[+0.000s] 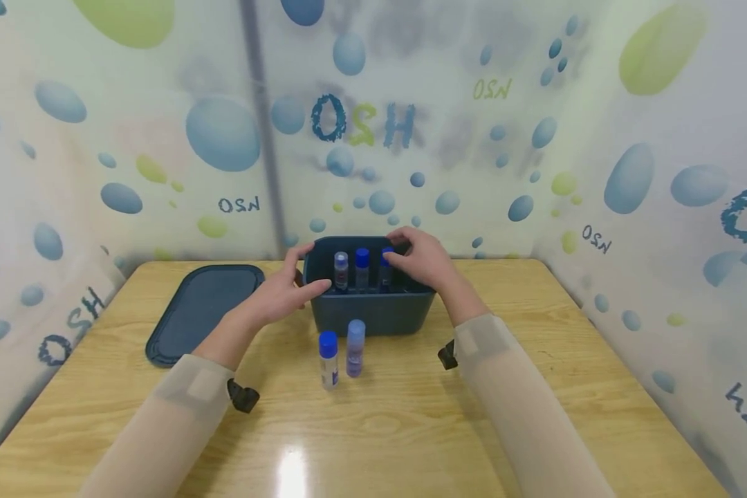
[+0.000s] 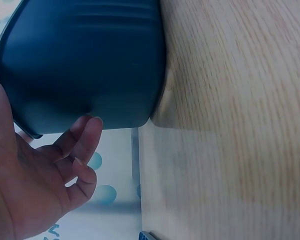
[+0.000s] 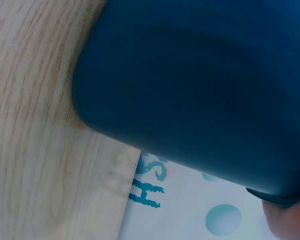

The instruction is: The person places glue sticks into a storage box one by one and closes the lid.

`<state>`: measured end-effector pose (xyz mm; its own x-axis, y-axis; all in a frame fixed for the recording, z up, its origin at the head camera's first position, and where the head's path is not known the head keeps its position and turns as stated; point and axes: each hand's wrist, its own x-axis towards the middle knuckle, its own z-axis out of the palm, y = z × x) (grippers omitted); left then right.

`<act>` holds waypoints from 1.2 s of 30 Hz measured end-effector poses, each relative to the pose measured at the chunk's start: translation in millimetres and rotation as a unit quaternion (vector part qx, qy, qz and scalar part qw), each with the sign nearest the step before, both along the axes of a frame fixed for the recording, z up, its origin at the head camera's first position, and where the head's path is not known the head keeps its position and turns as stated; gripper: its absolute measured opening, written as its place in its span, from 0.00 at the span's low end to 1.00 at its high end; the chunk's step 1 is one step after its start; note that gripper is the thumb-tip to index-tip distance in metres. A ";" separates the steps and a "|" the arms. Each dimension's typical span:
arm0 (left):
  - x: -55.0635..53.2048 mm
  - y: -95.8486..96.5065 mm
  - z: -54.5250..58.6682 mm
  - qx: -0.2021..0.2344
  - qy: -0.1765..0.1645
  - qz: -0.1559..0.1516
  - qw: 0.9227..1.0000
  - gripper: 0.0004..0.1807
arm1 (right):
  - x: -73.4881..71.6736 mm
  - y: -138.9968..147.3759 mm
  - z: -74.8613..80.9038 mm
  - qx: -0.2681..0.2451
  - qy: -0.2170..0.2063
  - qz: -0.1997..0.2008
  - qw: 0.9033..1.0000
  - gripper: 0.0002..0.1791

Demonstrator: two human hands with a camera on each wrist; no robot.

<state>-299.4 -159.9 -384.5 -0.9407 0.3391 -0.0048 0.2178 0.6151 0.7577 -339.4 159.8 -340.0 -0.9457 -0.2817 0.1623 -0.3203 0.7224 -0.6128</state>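
Observation:
A dark blue storage box (image 1: 367, 315) stands on the table, with several small clear bottles upright inside. My left hand (image 1: 280, 294) grips its left end, thumb over the front rim and forefinger at the back corner. In the left wrist view, other fingers (image 2: 92, 132) of this hand lie against the outer wall. My right hand (image 1: 426, 259) reaches over the right rim, its thumb and forefinger around the blue cap of the rightmost bottle (image 1: 385, 278). Beside it in the box are a blue-capped bottle (image 1: 362, 270) and a clear-capped one (image 1: 341, 273).
In front of the box stand a blue-capped bottle (image 1: 328, 363) and a bottle with a paler, translucent cap (image 1: 355, 349). A dark blue lid (image 1: 205, 311) lies flat at the left of the wooden table (image 1: 386, 436). Patterned curtains (image 1: 373, 69) close off the back and sides.

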 end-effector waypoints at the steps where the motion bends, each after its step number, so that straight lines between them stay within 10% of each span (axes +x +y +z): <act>1: 0.1 0.1 -0.3 0.001 0.001 -0.001 1.000 0.55 | 0.5 0.4 -0.3 -0.010 0.009 -0.002 1.000 0.25; 13: -0.7 0.8 -3.5 0.002 -0.005 -0.003 1.000 0.55 | 20.7 4.2 9.0 -0.069 0.113 0.025 0.991 0.18; 29: -1.6 -0.6 -1.4 -0.001 -0.005 -0.003 1.000 0.55 | 92.4 -9.9 5.2 -0.079 0.086 0.170 0.979 0.13; 36: -2.0 -1.3 -3.7 0.000 -0.003 -0.006 1.000 0.55 | 108.2 -11.3 -2.8 -0.093 -0.001 0.219 0.971 0.19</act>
